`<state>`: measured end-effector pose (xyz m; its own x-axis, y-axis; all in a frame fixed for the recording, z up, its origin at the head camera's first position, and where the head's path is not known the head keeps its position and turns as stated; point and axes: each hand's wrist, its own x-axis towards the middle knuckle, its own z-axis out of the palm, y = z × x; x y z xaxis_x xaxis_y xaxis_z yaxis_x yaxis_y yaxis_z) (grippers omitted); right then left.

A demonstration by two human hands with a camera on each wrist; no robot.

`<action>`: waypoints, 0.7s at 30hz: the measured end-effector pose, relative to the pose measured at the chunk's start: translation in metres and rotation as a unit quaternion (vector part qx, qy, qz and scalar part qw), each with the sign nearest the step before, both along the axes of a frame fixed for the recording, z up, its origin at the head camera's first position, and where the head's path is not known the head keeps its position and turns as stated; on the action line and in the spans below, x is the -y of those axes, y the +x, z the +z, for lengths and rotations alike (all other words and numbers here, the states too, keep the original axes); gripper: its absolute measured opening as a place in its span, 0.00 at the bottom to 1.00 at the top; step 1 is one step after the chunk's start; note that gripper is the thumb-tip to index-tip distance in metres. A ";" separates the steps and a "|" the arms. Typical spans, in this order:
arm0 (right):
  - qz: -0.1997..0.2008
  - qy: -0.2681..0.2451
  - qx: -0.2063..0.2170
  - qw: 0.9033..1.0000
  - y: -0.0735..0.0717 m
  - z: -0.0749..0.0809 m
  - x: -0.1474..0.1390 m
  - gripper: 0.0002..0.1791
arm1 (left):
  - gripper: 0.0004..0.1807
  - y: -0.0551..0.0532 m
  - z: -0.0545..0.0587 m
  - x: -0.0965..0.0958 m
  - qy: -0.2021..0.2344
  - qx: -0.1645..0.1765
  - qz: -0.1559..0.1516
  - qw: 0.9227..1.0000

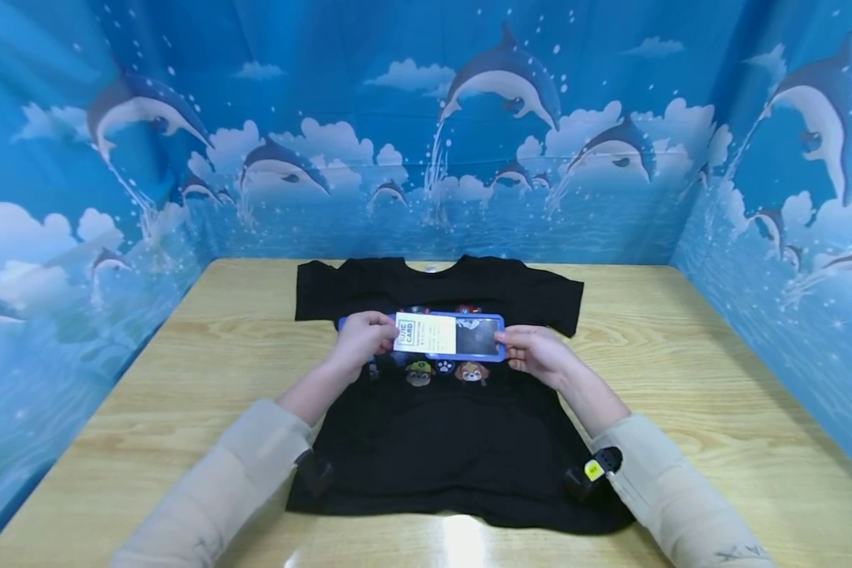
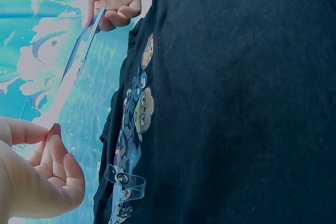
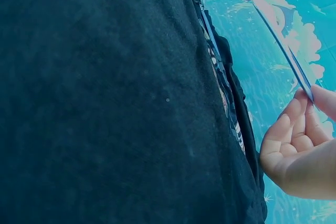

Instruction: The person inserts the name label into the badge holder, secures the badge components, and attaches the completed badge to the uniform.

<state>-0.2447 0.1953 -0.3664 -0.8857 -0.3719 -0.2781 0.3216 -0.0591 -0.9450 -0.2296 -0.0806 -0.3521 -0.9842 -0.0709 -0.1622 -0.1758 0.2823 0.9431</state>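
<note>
A white card (image 1: 433, 334) printed with "CARD" overlaps a blue-edged badge holder (image 1: 500, 323) with a clear window. My left hand (image 1: 364, 341) pinches the card's left end between thumb and fingertips. On the other side my right hand (image 1: 537, 353) pinches the holder's right edge, thumb in front. Seen nearly edge-on in the right wrist view, card and holder (image 3: 302, 74) form one thin line between the hands, raised above a black T-shirt (image 1: 440, 442). How far the card sits inside the holder, I cannot tell. A clear strap with metal snaps (image 2: 125, 180) lies on the shirt below my left hand.
The T-shirt lies spread out on a wooden table (image 1: 681, 379), its neck toward the back, with cartoon dog faces (image 1: 419, 372) on its chest. A blue dolphin-print curtain (image 1: 369, 189) closes off the back and both sides.
</note>
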 end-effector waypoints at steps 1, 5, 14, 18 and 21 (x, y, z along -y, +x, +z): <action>-0.001 0.001 0.000 1.000 0.000 0.000 0.000 0.12 | 0.08 0.000 0.000 0.000 0.000 0.001 0.000 1.000; -0.004 0.007 0.002 1.000 -0.001 0.000 0.002 0.10 | 0.08 0.000 0.001 -0.003 -0.003 0.006 -0.003 1.000; -0.001 0.005 0.001 1.000 -0.003 0.001 0.002 0.05 | 0.07 0.002 0.003 -0.009 -0.014 0.012 -0.021 1.000; 0.001 0.007 0.002 1.000 -0.003 0.001 0.002 0.04 | 0.07 0.001 0.002 -0.013 -0.017 0.019 -0.027 0.999; 0.001 0.007 0.004 1.000 -0.003 0.001 0.002 0.04 | 0.07 0.001 0.000 -0.014 -0.018 0.021 -0.031 0.999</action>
